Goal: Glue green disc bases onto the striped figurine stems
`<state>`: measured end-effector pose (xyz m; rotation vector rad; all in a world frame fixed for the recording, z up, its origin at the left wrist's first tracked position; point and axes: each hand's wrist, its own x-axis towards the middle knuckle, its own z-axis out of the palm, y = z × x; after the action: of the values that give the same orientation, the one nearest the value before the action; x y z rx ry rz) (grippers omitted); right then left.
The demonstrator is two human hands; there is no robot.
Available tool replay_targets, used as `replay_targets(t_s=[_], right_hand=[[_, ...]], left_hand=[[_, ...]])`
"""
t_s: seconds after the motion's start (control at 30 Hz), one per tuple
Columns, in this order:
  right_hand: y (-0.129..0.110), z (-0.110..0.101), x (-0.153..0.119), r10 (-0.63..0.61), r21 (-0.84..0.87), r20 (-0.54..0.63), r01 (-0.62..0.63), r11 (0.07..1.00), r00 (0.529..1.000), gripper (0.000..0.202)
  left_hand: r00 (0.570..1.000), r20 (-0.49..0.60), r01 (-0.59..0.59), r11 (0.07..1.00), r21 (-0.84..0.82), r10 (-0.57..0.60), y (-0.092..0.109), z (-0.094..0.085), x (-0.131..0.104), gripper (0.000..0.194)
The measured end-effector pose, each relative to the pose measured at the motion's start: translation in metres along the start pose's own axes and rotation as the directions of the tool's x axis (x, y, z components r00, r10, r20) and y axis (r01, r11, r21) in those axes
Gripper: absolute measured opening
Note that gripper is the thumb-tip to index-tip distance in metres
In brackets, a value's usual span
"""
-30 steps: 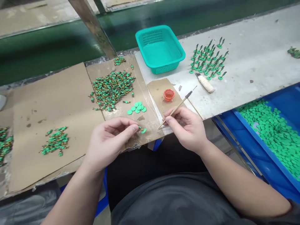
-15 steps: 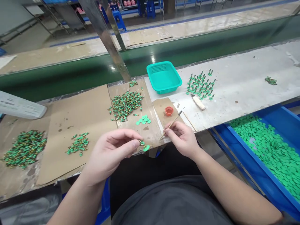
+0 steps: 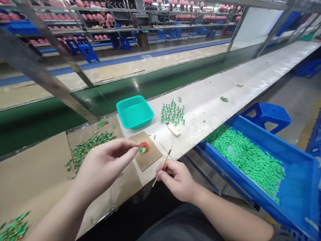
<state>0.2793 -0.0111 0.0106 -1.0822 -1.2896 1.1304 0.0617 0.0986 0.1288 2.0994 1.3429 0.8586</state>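
Between the thumb and fingertips of my left hand (image 3: 105, 169) is a small green figurine on a round green disc base (image 3: 142, 150), held up in front of a small red cup (image 3: 144, 145). The cup rests on a piece of brown cardboard (image 3: 150, 156). My right hand (image 3: 179, 182) is closed around the thin handle of a small paintbrush (image 3: 164, 163), its dark tip pointing up and away. A heap of green and gold figurine pieces (image 3: 86, 144) lies behind my left hand, partly hidden by it.
A teal basket (image 3: 134, 125) stands at the back, beside several upright figurines on green bases (image 3: 173, 113). A white-handled tool (image 3: 173, 130) lies before them. To the right, a blue tray (image 3: 298, 190) holds many green discs (image 3: 247, 160); a blue stool (image 3: 268, 113) stands beyond.
The view has turned to the right and up. My left hand has carried the figurine from near the table's front edge toward the red cup. My right hand still holds the paintbrush.
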Motion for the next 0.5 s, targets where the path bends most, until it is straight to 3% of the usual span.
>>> replay_targets(t_s=[0.13,0.23,0.37,0.5], right_hand=[[-0.007,-0.032,-0.012,0.030,-0.011,-0.063,-0.031,0.999,0.998,0.018],[-0.011,-0.047,-0.016,0.036,-0.009,-0.104,-0.037,0.999,0.994,0.019],[-0.015,-0.060,-0.021,0.044,0.003,-0.156,-0.044,0.999,0.987,0.018],[-0.015,-0.069,-0.024,0.056,0.030,-0.191,-0.051,0.998,0.980,0.019]], left_hand=[[0.976,0.218,-0.035,0.989,0.147,0.002,0.006,0.047,0.077,0.019],[0.945,0.326,-0.089,0.958,0.274,-0.005,0.008,0.082,0.121,0.028],[0.929,0.369,-0.121,0.907,0.402,-0.039,0.007,0.108,0.142,0.033],[0.935,0.349,-0.110,0.877,0.468,-0.069,0.004,0.105,0.140,0.035]])
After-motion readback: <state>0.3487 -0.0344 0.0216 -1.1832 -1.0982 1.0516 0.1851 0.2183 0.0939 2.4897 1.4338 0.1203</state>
